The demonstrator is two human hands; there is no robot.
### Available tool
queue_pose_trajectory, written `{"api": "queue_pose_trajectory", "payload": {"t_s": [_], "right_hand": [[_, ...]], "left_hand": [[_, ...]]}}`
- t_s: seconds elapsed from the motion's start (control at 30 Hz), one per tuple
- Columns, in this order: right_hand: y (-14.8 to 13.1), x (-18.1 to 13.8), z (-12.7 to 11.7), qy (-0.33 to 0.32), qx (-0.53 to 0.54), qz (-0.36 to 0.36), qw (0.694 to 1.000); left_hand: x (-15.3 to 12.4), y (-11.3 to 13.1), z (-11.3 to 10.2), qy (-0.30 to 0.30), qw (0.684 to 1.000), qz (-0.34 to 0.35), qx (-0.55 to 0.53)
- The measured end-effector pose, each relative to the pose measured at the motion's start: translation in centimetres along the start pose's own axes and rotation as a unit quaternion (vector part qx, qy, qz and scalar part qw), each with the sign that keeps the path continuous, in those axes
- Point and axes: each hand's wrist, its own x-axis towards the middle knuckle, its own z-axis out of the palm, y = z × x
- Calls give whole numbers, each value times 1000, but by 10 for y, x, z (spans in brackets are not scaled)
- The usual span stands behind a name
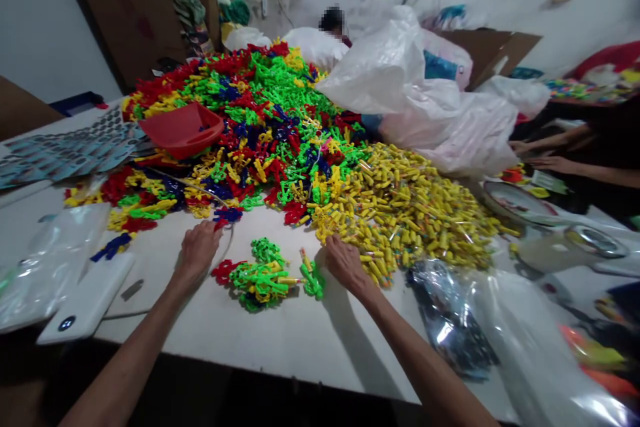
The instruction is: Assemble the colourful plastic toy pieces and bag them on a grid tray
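My left hand (pixel 199 248) is closed at the front edge of the mixed toy heap, fingertips against a small blue plastic piece (pixel 229 214); what they pinch is partly hidden. At the left edge of a pile of small yellow tube-like pieces (pixel 400 207) is my right hand (pixel 346 261), fingers curled down and tips hidden. Between both hands lies a small cluster of green, yellow and red plastic toy figures (pixel 260 280). Beside it, near my right hand, a green figure (pixel 313 280) lies with a yellow piece (pixel 304 257) by its top.
Behind rises a large heap of coloured toys (pixel 260 107), with a red scoop (pixel 183 130) on it. Printed cards (pixel 75 147), clear bags (pixel 75 247) and a white device (pixel 87 300) lie left. Plastic bags (pixel 450 320) and a co-worker's hands (pixel 545 157) are right.
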Motion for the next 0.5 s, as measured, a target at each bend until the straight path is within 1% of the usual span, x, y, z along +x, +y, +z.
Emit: {"api": "queue_pose_trajectory", "payload": {"t_s": [0.03, 0.07, 0.1, 0.17, 0.23, 0.3, 0.37, 0.4, 0.43, 0.5], "right_hand": [[0, -1, -1, -2, -8, -1, 1000], [0, -2, -1, -1, -16, -5, 1000], [0, -4, 0, 2, -24, -13, 1000], [0, -10, 1, 7, -32, -29, 999], [1, -16, 4, 4, -31, -39, 999], [3, -23, 6, 6, -22, -33, 999], [5, -30, 8, 19, -1, -9, 1000], [7, -32, 9, 25, 16, 1, 1000], [8, -35, 10, 32, 36, 8, 999], [10, -38, 8, 43, 96, 19, 994]], "left_hand": [[-8, 9, -4, 12, 998, -11, -56], [-17, 18, -8, 21, 990, -25, -135], [-27, 29, -12, 22, 973, -41, -227], [-48, 53, -18, -3, 911, -73, -406], [-68, 76, -21, -58, 843, -105, -524], [-83, 94, -22, -131, 778, -128, -601], [-93, 106, -22, -199, 724, -139, -645], [-96, 109, -22, -223, 708, -141, -654], [-98, 111, -21, -240, 700, -142, -657], [-101, 113, -20, -261, 699, -143, -650]]}}
